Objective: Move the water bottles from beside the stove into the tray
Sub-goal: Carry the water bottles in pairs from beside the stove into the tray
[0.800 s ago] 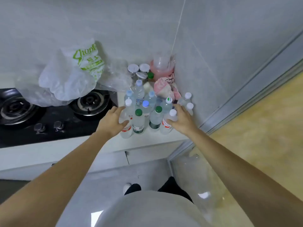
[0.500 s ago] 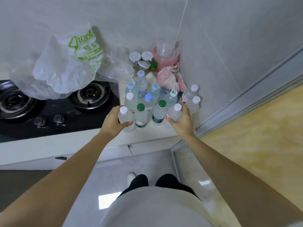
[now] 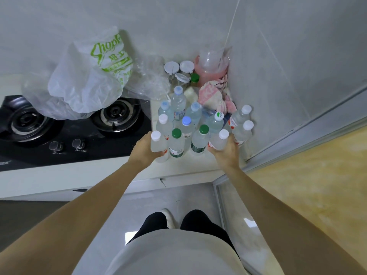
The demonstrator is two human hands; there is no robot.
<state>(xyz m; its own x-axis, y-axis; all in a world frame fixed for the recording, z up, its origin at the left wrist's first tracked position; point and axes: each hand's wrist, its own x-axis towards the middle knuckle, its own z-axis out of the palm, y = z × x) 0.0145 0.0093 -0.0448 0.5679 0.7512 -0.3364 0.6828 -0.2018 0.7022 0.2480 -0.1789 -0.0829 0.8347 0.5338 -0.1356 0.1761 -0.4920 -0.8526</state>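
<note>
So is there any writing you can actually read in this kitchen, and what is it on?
"Shop", the rest lost in a fold: green letters on the white plastic bag.
Green characters below that word: too blurred to read.
Small green print on one bottle cap: too small to read.
Water bottle labels: too blurred to read.

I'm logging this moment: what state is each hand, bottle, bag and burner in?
Left hand: grips a white-capped bottle.
Right hand: grips another white-capped bottle.
Green-capped bottles: upright, capped, on the counter.
Plastic bag: crumpled, over the stove.
Burner: unlit.
</note>
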